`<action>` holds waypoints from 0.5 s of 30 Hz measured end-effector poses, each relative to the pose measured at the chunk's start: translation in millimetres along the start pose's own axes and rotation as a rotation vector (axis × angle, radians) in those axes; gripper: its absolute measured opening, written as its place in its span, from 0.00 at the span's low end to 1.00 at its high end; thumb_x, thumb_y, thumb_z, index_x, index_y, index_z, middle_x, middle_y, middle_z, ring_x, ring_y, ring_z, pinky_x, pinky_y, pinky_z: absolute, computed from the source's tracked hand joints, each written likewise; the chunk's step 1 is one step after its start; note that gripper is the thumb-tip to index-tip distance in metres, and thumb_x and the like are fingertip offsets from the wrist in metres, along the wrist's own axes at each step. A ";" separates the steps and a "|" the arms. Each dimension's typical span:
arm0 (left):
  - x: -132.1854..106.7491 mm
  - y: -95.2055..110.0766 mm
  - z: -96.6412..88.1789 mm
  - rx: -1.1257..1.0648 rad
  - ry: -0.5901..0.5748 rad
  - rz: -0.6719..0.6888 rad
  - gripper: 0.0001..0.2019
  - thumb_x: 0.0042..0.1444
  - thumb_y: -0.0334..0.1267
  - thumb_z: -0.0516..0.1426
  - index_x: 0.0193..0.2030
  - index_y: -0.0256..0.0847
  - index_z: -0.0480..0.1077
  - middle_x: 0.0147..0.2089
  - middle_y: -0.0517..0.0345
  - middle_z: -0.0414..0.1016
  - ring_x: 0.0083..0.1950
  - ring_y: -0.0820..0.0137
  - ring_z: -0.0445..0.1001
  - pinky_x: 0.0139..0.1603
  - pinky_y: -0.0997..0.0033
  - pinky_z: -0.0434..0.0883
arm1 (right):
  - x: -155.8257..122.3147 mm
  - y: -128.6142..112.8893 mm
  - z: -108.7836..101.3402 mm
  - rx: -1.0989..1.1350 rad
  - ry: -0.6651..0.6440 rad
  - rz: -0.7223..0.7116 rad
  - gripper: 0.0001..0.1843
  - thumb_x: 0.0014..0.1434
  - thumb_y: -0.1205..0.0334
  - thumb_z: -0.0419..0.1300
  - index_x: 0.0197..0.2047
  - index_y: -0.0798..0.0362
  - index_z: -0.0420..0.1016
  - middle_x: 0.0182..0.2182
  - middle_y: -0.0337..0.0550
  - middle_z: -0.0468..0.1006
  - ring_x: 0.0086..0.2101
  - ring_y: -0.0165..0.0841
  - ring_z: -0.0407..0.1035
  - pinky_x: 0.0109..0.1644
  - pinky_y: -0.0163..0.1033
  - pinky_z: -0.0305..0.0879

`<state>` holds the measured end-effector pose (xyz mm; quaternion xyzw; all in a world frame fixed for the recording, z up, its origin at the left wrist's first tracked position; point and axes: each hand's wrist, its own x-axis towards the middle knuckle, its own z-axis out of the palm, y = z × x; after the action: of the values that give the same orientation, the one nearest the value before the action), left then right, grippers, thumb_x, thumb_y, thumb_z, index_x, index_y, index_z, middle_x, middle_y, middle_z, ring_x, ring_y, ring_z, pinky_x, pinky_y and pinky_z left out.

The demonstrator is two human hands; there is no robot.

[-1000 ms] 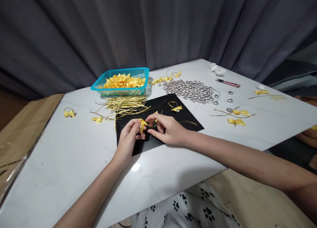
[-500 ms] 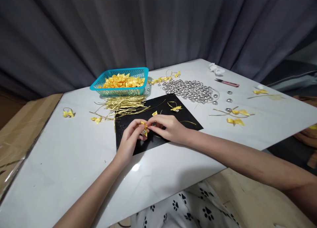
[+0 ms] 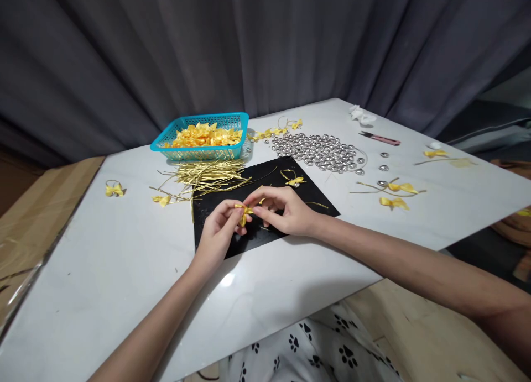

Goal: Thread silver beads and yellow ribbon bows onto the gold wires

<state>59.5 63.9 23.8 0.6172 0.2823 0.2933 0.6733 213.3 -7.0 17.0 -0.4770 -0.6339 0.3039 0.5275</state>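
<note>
Over the black mat (image 3: 319, 197), both hands meet around a small yellow ribbon bow (image 3: 243, 218). My left hand (image 3: 219, 227) pinches the bow between thumb and fingers. My right hand (image 3: 290, 210) closes on the bow's right side with thumb and forefinger. Its curled fingers partly hide another bit of yellow ribbon on the mat. A finished-looking bow with a gold wire loop (image 3: 295, 181) lies at the mat's upper right. Left of the mat's top edge is a pile of gold wire ties (image 3: 207, 173).
A turquoise basket (image 3: 199, 153) of yellow bows stands at the back. Silver beads (image 3: 319, 151) are heaped right of it. Pink-handled thread snips (image 3: 379, 138), a white crumpled piece (image 3: 362, 115) and loose bows (image 3: 394, 203) lie to the right. Another wired bow (image 3: 114, 189) is far left.
The bow has turned in my fingers, so the silver bead seen on it before no longer shows. My right hand has shifted its grip slightly, its thumb now against the bow's right side.
</note>
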 end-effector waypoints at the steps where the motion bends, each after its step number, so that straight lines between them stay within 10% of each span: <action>1: 0.1 0.0 -0.2 -0.010 0.007 -0.011 0.15 0.47 0.46 0.62 0.34 0.37 0.68 0.27 0.60 0.70 0.25 0.77 0.66 0.25 0.79 0.66 | 0.1 -0.3 0.0 0.009 -0.006 0.002 0.11 0.58 0.64 0.55 0.43 0.60 0.69 0.32 0.44 0.74 0.22 0.23 0.66 0.21 0.28 0.61; 15: 0.8 -2.8 -1.3 -0.071 -0.009 -0.043 0.15 0.46 0.46 0.63 0.31 0.36 0.66 0.27 0.61 0.70 0.24 0.80 0.66 0.24 0.81 0.65 | 4.5 -1.5 5.3 0.201 0.099 0.228 0.10 0.53 0.62 0.62 0.35 0.61 0.71 0.25 0.39 0.72 0.15 0.19 0.61 0.15 0.25 0.54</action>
<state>59.2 65.2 20.9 0.5879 0.2821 0.2858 0.7022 207.9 -2.8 18.6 -0.5053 -0.5151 0.3997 0.5653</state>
